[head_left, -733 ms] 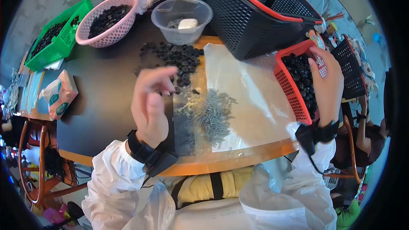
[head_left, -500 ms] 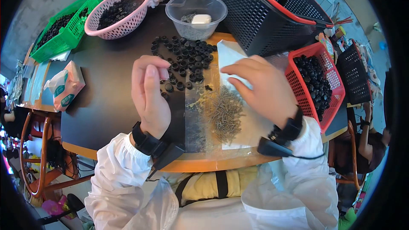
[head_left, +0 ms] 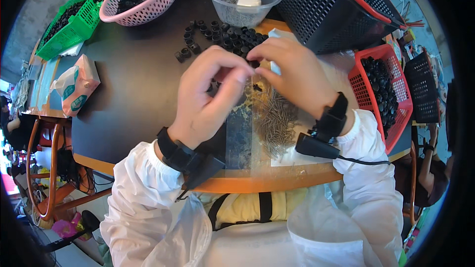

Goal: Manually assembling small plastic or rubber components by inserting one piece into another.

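Metal pins [head_left: 273,124], heaped — five o'clock from the fingers [head_left: 267,52], long axis twelve-to-six, right hand [head_left: 301,78] nearer than left hand [head_left: 205,96] — both curled, grasp unclear.

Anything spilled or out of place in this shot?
Small metal pieces lie heaped loose on the table, perhaps deliberately. Odder is the white block in the clear bowl, unlike the grey bits around it.

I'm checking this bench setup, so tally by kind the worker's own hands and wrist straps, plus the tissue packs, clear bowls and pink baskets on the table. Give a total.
Hands, left hand and right hand: 2
Wrist straps, left strap and right strap: 2
Tissue pack: 1
Clear bowl: 1
Pink basket: 1
Total: 7
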Tool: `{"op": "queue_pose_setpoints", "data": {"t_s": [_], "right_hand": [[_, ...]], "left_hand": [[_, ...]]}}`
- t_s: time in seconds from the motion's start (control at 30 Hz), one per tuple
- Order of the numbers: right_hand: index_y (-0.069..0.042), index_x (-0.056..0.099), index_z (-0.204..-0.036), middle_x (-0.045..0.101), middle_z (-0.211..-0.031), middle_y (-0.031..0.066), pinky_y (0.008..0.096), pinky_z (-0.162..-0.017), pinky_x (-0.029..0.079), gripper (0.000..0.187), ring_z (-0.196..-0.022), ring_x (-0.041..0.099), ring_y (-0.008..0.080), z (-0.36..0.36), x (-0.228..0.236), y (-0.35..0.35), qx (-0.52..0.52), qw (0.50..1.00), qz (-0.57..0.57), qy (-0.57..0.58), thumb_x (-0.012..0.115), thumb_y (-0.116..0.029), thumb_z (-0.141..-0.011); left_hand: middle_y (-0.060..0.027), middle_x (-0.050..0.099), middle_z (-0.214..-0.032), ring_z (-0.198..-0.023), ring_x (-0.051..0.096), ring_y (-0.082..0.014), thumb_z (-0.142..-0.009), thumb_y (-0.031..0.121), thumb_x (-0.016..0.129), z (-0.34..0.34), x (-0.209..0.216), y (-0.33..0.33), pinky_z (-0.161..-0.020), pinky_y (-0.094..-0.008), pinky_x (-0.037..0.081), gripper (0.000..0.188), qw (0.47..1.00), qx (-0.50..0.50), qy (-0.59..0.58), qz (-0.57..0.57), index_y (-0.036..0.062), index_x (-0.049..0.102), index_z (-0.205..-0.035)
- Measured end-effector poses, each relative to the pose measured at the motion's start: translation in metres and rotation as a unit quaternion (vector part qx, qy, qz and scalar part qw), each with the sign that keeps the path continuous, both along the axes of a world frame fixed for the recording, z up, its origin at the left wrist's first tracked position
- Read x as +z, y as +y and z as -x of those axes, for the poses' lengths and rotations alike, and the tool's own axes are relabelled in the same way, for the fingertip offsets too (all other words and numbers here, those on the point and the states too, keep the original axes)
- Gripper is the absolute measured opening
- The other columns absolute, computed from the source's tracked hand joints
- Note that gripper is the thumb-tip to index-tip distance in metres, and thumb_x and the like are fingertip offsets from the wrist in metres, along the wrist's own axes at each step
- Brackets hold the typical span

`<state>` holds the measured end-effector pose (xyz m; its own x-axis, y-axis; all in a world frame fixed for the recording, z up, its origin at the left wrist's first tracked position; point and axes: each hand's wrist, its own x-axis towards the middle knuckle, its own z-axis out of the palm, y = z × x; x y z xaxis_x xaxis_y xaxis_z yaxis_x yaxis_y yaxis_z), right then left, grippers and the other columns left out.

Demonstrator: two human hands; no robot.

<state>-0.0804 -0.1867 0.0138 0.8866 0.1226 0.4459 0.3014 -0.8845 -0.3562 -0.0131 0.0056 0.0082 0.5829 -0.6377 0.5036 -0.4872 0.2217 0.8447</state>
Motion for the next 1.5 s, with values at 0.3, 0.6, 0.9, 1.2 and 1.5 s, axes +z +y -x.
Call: {"op": "queue_pose_setpoints", "data": {"t_s": [0.3,0.6,0.9,1.2,1.5], "right_hand": [[0.000,0.064,-0.104,0.067,-0.096,0.0052,0.0264,-0.079,0.054,0.021,-0.090,0.064,0.0130,0.042,0.000,-0.012,-0.020,0.955,-0.284,0.084,0.065,0.001,-0.083],[-0.002,0.063,-0.098,0.066,-0.091,0.0033,0.0236,-0.073,0.052,0.023,-0.083,0.063,0.0110,0.051,-0.019,-0.008,-0.021,0.914,-0.387,0.118,0.074,-0.002,-0.077],[0.000,0.064,-0.097,0.066,-0.090,0.0041,0.0241,-0.073,0.053,0.025,-0.080,0.063,0.0100,0.055,-0.017,-0.005,0.007,0.888,-0.451,0.093,0.076,-0.002,-0.076],[0.000,0.066,-0.095,0.067,-0.086,0.0039,0.0239,-0.075,0.052,0.020,-0.079,0.064,0.0092,0.056,-0.014,-0.002,0.049,0.846,-0.518,0.118,0.075,-0.001,-0.077],[-0.001,0.067,-0.095,0.067,-0.085,0.0048,0.0236,-0.073,0.053,0.019,-0.079,0.064,0.0091,0.057,-0.013,-0.002,0.059,0.859,-0.490,0.134,0.074,-0.001,-0.078]], "left_hand": [[-0.0027,0.059,-0.083,-0.077,0.056,-0.0241,-0.068,0.004,0.074,-0.016,-0.010,-0.002,-0.069,-0.0338,0.047,0.018,0.934,-0.137,-0.286,-0.164,0.0090,0.067,-0.084],[-0.0026,0.059,-0.084,-0.078,0.058,-0.0237,-0.071,0.004,0.072,-0.012,-0.009,-0.004,-0.069,-0.0327,0.048,0.017,0.919,-0.153,-0.289,-0.219,0.0080,0.064,-0.085],[-0.0086,0.063,-0.092,-0.080,0.061,-0.0165,-0.078,-0.005,0.069,0.003,0.000,-0.012,-0.068,-0.0266,0.049,0.018,0.983,-0.041,-0.124,-0.127,0.0009,0.069,-0.095],[-0.0007,0.059,-0.092,-0.080,0.057,-0.0141,-0.068,0.000,0.079,0.009,-0.009,-0.015,-0.069,-0.0248,0.047,0.027,0.997,0.019,-0.067,-0.042,0.0125,0.075,-0.091],[0.0005,0.059,-0.085,-0.076,0.054,-0.0155,-0.059,-0.001,0.079,0.010,-0.009,-0.011,-0.065,-0.0256,0.044,0.036,0.970,0.055,-0.217,-0.096,0.0176,0.077,-0.089]]}}
